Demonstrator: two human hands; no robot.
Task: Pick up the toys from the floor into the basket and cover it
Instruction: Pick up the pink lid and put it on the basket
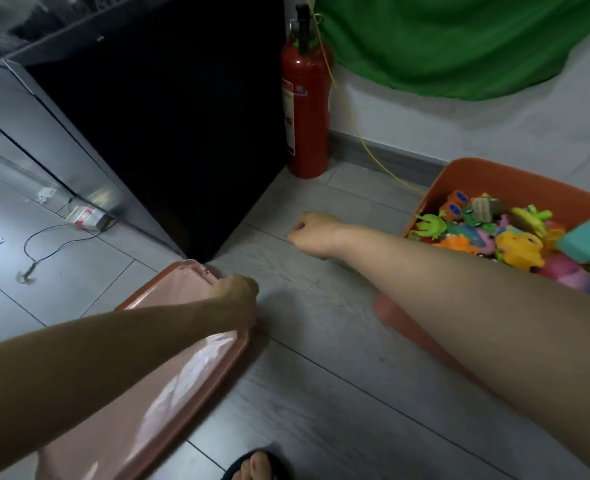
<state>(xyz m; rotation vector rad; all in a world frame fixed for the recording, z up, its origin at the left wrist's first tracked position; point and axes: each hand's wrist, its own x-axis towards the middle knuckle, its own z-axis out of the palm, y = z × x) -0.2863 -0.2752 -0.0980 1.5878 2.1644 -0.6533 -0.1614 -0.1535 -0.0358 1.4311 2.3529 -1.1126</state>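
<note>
Left hand (238, 289) gripped pink lid (169, 358) edge; right hand (312, 233) curled, holding nothing, beside toy-filled basket (459, 171)

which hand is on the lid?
The left hand. Its fingers curl over the far edge of the pink lid lying on the floor. The right hand is a loose fist above bare floor, holding nothing, between the lid and the toy basket.
</note>
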